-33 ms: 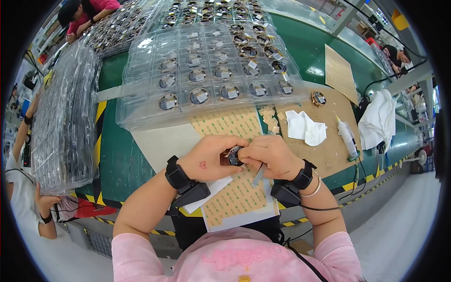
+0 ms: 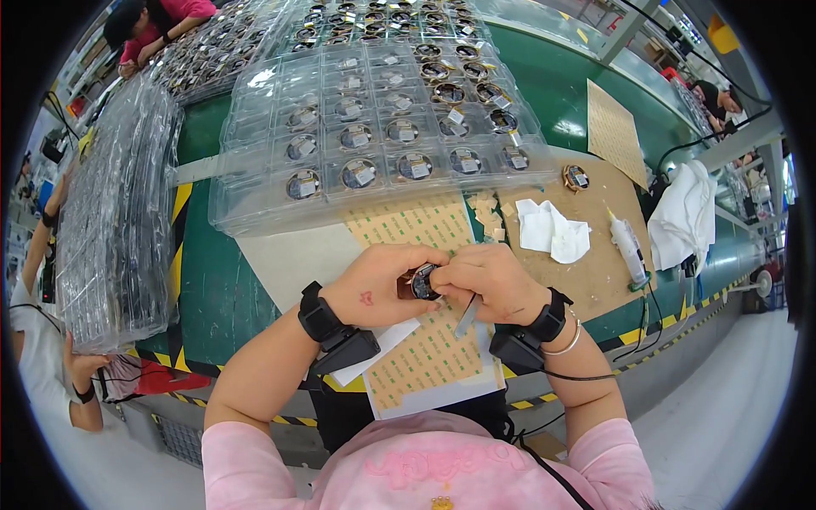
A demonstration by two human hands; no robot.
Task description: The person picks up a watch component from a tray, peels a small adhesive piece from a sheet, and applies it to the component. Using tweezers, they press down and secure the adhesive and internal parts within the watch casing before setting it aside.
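In the head view, the left grip (image 2: 365, 285) holds a round module (image 2: 424, 281) over the bench (image 2: 212, 293). From 3 o'clock, the right grip (image 2: 506, 287) is closed around a thin metal tool (image 2: 465, 318), its fingertips at the module's edge. The step looks like fine edge work; the next move seems to call for a steady left hold and light right fingertip pressure.
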